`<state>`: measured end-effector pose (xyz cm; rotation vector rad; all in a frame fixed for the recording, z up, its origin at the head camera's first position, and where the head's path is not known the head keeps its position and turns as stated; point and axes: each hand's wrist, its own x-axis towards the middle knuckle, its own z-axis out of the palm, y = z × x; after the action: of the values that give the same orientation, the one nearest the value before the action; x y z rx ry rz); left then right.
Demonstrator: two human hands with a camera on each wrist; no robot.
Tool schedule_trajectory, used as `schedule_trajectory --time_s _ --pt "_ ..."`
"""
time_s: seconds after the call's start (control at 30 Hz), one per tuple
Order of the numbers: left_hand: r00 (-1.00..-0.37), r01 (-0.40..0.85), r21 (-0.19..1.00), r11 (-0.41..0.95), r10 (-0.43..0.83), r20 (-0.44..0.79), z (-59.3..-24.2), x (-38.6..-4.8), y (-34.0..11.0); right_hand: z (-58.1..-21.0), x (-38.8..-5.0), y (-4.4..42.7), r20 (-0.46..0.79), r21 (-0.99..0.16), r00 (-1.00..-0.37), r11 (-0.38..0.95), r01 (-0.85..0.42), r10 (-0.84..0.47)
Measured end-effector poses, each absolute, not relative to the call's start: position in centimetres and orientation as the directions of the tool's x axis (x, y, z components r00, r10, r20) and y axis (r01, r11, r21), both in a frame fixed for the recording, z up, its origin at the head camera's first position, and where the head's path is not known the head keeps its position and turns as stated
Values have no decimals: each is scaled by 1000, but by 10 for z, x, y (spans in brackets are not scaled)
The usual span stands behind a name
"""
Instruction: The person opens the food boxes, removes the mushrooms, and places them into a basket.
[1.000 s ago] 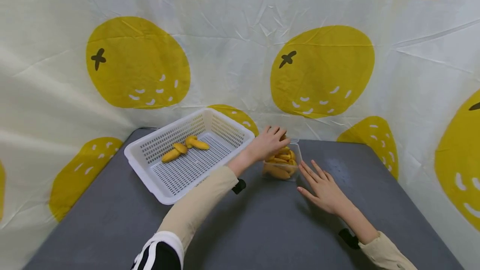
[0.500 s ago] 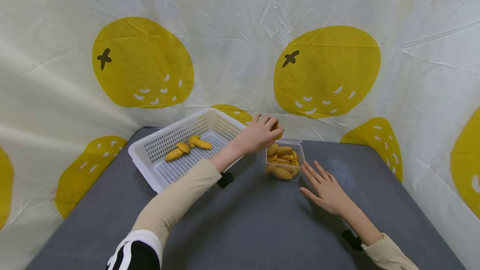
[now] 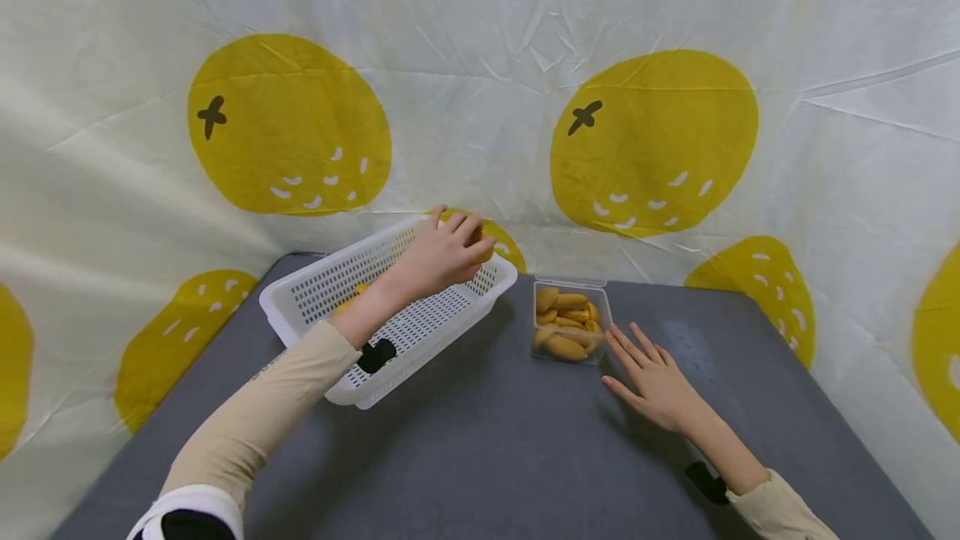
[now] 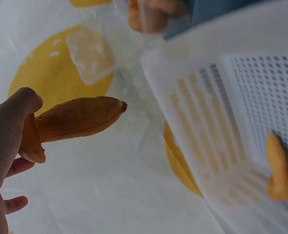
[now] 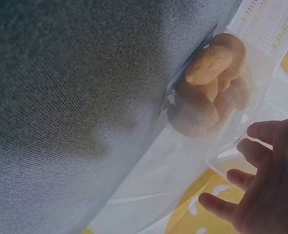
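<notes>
My left hand point(image 3: 438, 257) is over the far right part of a white plastic basket point(image 3: 442, 338). It pinches a yellow-brown mushroom point(image 4: 83, 117) by the cap, the stem pointing outward in the left wrist view. In the basket lie mushrooms point(image 4: 277, 170), mostly hidden behind my left forearm in the head view. A clear plastic box point(image 3: 572, 282), lid raised at the back, contains several mushrooms point(image 3: 566, 346). My right hand point(image 3: 656, 386) has its fingers spread, with fingertips at the box's right side; whether they touch it is hard to tell.
Basket and box stand on a dark grey table point(image 3: 480, 457), the box to the right of the basket with a gap between them. A white cloth point(image 3: 465, 107) with yellow fruit prints hangs right behind the table's far edge.
My left hand has moved left from above the clear box to over the basket, carrying the mushroom. My right hand has stayed beside the box.
</notes>
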<state>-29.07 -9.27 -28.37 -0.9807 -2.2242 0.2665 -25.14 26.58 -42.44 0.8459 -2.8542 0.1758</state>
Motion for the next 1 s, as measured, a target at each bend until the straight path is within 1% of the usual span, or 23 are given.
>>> schedule_trajectory --time_s 0.07,0.2,0.43,0.6,0.73,0.87,1.0 --pt "-495 570 -423 704 706 507 -285 -290 -106 -425 -251 266 188 -68 -827 833 -550 -531" --pt "-525 525 -447 724 689 499 -290 -293 -135 -426 -251 266 185 -74 -828 833 -549 -529" --pt "-600 474 -427 770 637 484 -305 -300 -186 -427 -250 265 187 -82 -827 831 -551 -530" --pt "-653 418 -436 797 597 465 -315 -305 -214 -428 -250 265 191 -82 -826 830 -552 -530" --pt "-720 381 -430 819 554 418 -323 -309 -228 -428 -249 265 205 -77 -825 831 -550 -527" --pt "-794 346 -428 835 504 340 -331 -311 -238 -429 -248 264 232 -69 -816 828 -556 -529" --pt "-838 320 -434 842 465 285 -337 -313 -246 -430 -248 263 220 -73 -823 832 -550 -524"
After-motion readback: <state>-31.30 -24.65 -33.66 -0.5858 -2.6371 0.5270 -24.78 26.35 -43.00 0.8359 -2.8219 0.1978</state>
